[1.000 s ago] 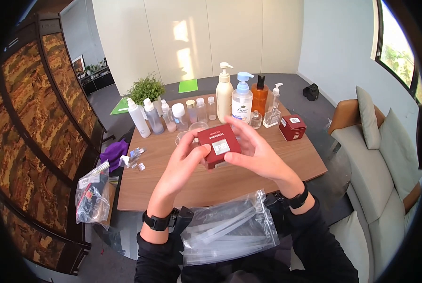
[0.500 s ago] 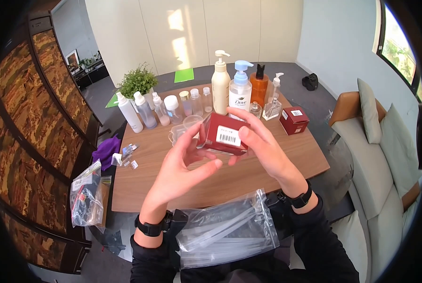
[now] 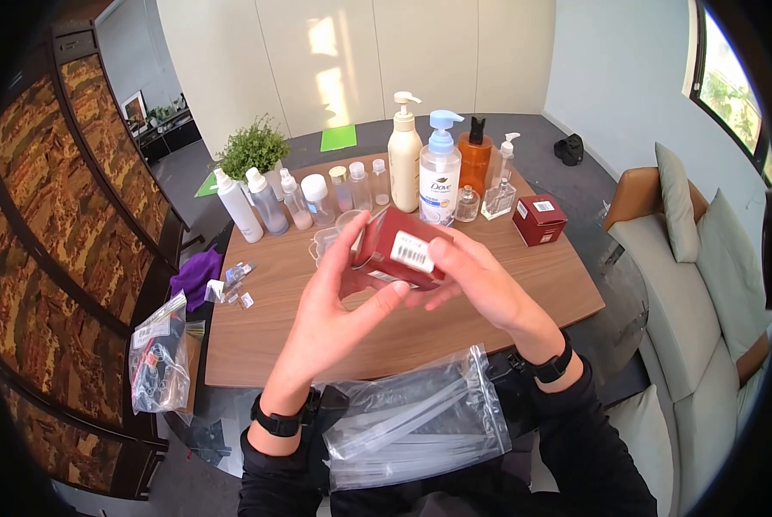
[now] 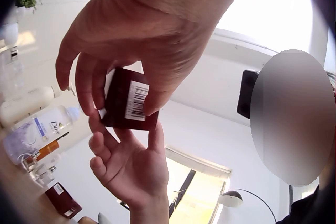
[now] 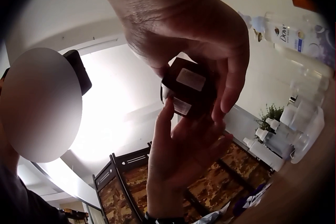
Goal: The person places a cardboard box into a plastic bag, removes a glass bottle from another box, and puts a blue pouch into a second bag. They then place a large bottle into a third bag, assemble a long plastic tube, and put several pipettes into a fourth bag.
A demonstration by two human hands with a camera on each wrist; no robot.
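Note:
Both hands hold a small dark red carton [image 3: 387, 234] above the table, tilted, its white barcode label facing up. My left hand [image 3: 330, 306] grips the left side, with the thumb along the near lower edge and the fingers at the far side. My right hand [image 3: 493, 289] has its thumb on the labelled face and its fingers under the right end. In the left wrist view the carton [image 4: 122, 98] sits between both hands. The right wrist view shows two pale labels on the carton [image 5: 202, 95]. A similar red carton [image 3: 539, 221] stands at the table's right.
Behind the hands stand a Dove pump bottle [image 3: 438, 183], a cream pump bottle [image 3: 405, 159], an amber bottle [image 3: 473, 159] and several small bottles. Small packets [image 3: 235, 286] lie at the table's left [image 3: 256, 345]. A clear zip bag [image 3: 420, 422] of pale strips lies near the body.
The carton has been turned from its silver-labelled face to the barcode face, then tilted and shifted slightly left. My left thumb has moved off the top face to the near edge.

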